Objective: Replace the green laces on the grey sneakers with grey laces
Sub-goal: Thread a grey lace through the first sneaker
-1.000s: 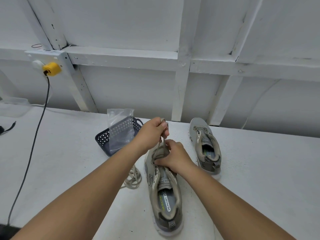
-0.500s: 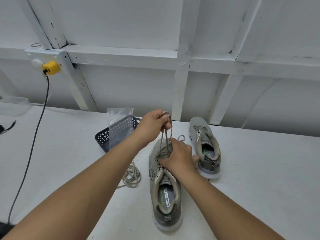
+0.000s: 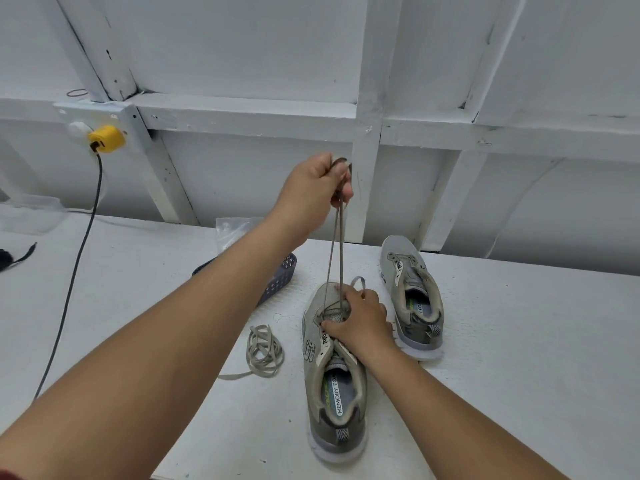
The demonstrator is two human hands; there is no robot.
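A grey sneaker (image 3: 334,403) lies on the white table, toe pointing away from me. My left hand (image 3: 313,188) grips a grey lace (image 3: 336,251) and holds it high above the toe, both strands running taut down to the eyelets. My right hand (image 3: 360,322) rests on the sneaker's tongue area, fingers curled over it and holding it down. A loop of lace shows just beyond that hand. The second grey sneaker (image 3: 412,296) stands to the right, without a lace. A loose coil of pale greenish lace (image 3: 265,351) lies left of the near sneaker.
A dark perforated basket (image 3: 280,277) with a clear plastic bag (image 3: 232,233) sits behind my left forearm. A black cable (image 3: 74,268) runs from a yellow plug (image 3: 105,138) on the wall down across the table's left side. A white framed wall rises behind the table.
My left hand has risen well above the sneaker, drawing the lace out long and taut. My right hand stayed pressed on the sneaker's tongue.
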